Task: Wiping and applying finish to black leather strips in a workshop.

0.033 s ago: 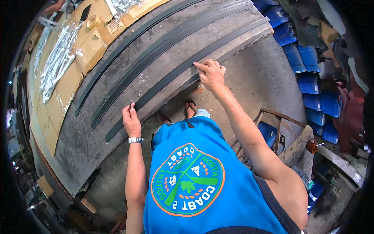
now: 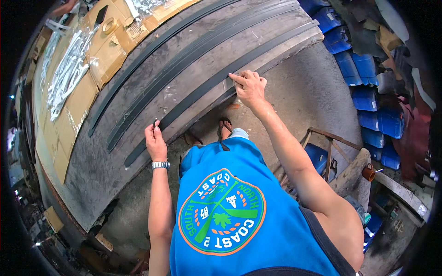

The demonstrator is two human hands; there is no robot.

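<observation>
- Long, flat, dark-grey strip is laid lengthwise along the near edge of a wide grey surface; its rounded left end is shown just beyond the left hand, and its far end is set near the upper right corner.
- The strip is touched from above near its middle by the extended index finger of the right hand; the other fingers are curled, and whether anything is gripped there cannot be told.
- A small dark object is pinched between the thumb and fingers of the left hand; its kind cannot be made out. A short stretch of the strip is covered by this hand.
- A silver metal wristwatch is worn on the left wrist.
- Beyond the strip, and apart from it, a group of long dark strips is laid side by side.
- Farther off, another narrow dark strip is placed near a torn brown cardboard sheet.
- On the cardboard, a heap of thin white strips and a tan ring-shaped tape roll are spread apart.
- To the right, blue folded bundles are stacked in a row.
</observation>
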